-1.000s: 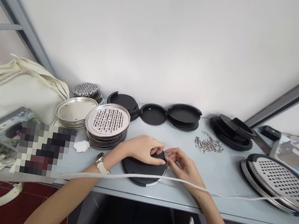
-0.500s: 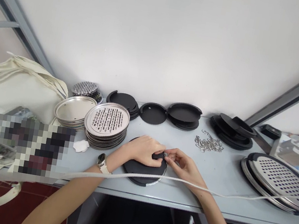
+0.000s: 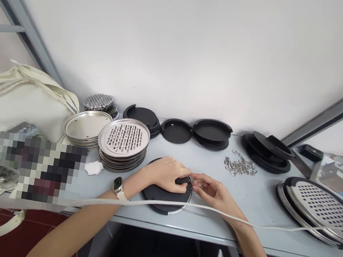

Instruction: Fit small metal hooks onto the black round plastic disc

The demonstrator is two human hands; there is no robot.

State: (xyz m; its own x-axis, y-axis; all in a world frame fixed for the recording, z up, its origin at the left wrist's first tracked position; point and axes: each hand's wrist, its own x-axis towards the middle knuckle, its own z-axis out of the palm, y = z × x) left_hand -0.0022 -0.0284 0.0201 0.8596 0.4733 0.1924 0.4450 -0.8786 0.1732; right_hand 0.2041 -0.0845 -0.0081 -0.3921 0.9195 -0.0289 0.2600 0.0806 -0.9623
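A black round disc (image 3: 159,199) with a metal ring along its lower right edge lies on the table before me. My left hand (image 3: 167,174) rests over its top, thumb and fingers closed on the disc near its right rim. There, my right hand (image 3: 213,192) pinches a small bent-wire metal clip (image 3: 190,179) between thumb and forefinger. The clip is at the disc's rim; whether it is hooked on, I cannot tell. A loose heap of similar wire clips (image 3: 240,165) lies behind my right hand. To the left stands a stack of round metal grater plates (image 3: 123,142).
Plain metal discs (image 3: 88,125) and a white scrap (image 3: 94,168) sit at left, beside a cloth bag (image 3: 16,89). Black round holders (image 3: 212,131) line the wall. Perforated plates (image 3: 323,204) lie at right. A white cable (image 3: 152,201) crosses in front of my forearms.
My right hand has drawn slightly right from the disc's rim, and the wire clip now shows more plainly between its fingertips. My left hand keeps its hold.
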